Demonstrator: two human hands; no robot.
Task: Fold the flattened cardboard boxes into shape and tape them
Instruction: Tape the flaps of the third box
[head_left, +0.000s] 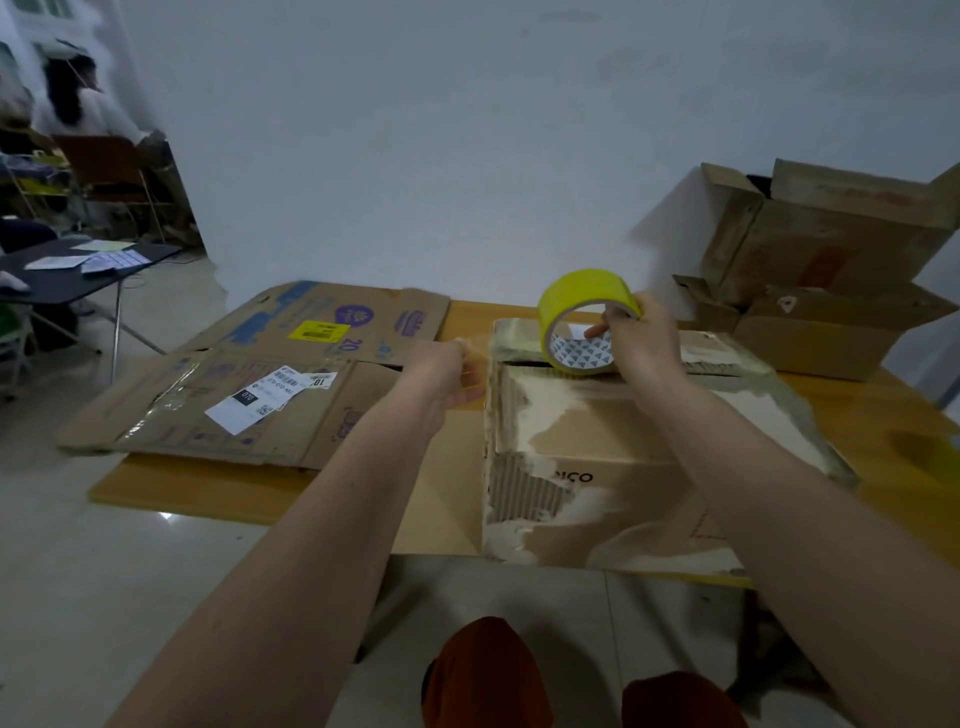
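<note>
A worn, torn cardboard box (613, 441), folded into shape, stands on the low wooden table (218, 488) in front of me. My right hand (641, 338) grips a yellow roll of tape (582, 312) above the box's far top edge, fingers through its core. My left hand (449, 374) pinches the clear pulled-out end of the tape at the box's left top edge. Flattened cardboard boxes (249, 395) with labels lie on the table to the left.
Two open cardboard boxes (821, 280) are stacked at the table's back right against the white wall. A black folding table (78, 275) with papers and a seated person (78, 98) are at the far left. My knees (488, 675) show below the table edge.
</note>
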